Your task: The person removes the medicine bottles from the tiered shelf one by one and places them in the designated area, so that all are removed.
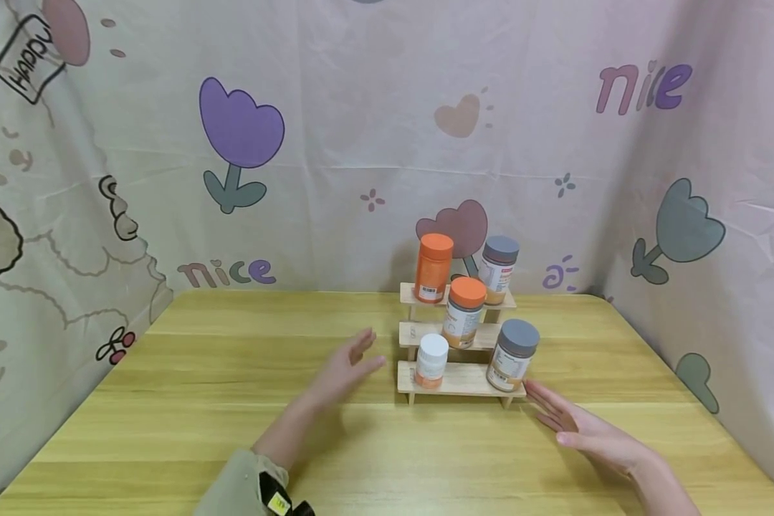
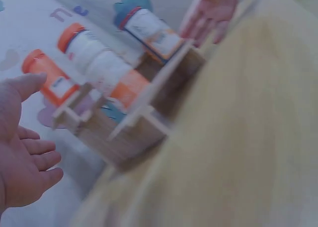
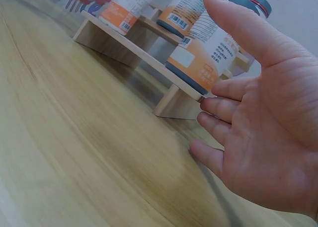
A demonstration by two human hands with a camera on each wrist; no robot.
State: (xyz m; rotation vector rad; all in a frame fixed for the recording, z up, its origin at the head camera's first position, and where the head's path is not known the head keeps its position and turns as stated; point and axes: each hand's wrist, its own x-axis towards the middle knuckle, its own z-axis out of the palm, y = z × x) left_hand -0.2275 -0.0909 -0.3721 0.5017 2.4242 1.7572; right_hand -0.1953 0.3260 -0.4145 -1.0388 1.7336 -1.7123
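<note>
Your left hand (image 1: 345,369) reaches in to the left of the 3-tier wooden display stand (image 1: 467,380), fingers relaxed and spread from the thumb, holding nothing, with a gap between fingertips and wood. Your right hand (image 1: 583,430) lies just beside the right end of the bottom tier, fingers extended, thumb apart, likewise holding nothing; whether a fingertip touches the tier's end, you cannot tell from here.

The stand is on the wooden table (image 1: 135,430), right of centre, in front of the printed cloth (image 1: 361,93), and carries 5 upright bottles. On the top tier you have the orange bottle (image 1: 432,276) at left and the upper grey-capped bottle (image 1: 495,276) at right; the orange-capped bottle (image 1: 462,322) is near the middle of the second tier; the small white bottle (image 1: 432,362) and the lower grey-capped bottle (image 1: 511,365) take the left and right of the bottom tier.

The step in hand looks like working at the stand from both sides, with every bottle in place. If you mean to shift it, the next move would call for closing in evenly at both ends, low on the wood, and keeping it level so the bottles don't tip
</note>
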